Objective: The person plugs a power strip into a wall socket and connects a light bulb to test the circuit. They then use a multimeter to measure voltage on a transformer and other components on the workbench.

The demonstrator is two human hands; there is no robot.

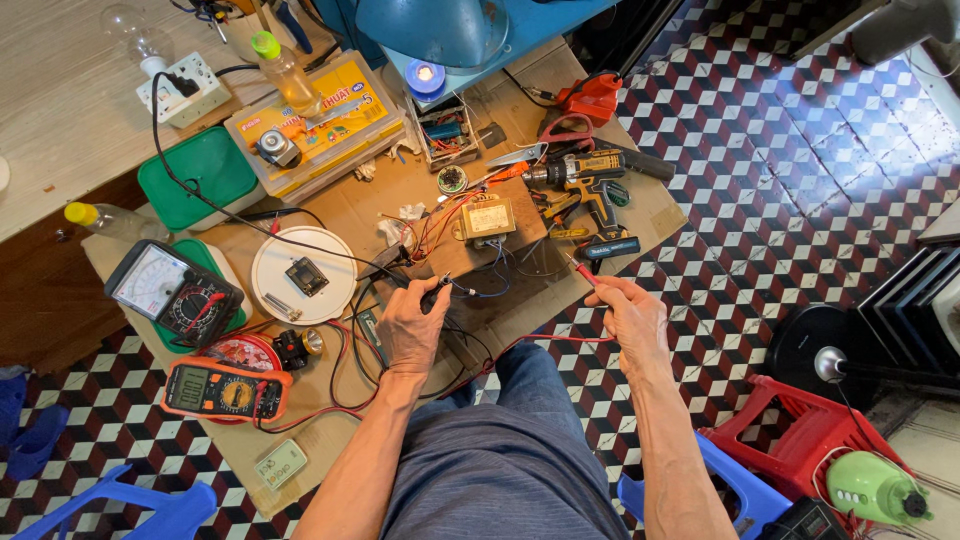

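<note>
Near, bottom centre: left hand (pixel 412 328) pinched tight around slim black test probe (pixel 436 293); right hand (pixel 632 318) gripping slim red test probe (pixel 585 274), tip aimed up-left. Both probes mid-frame, just below small boxy transformer with tan label (pixel 487 217) on cardboard sheet (pixel 340 205). Risk, judged: probe tip slipping across bare leads, shorting; tangled red and black wires (pixel 345 365) snagging a wrist. Left: two meters, orange digital multimeter (pixel 225 390) and black analog meter (pixel 170 290). Further up: one yellow-black cordless drill (pixel 590 180), two plastic bottles.
</note>
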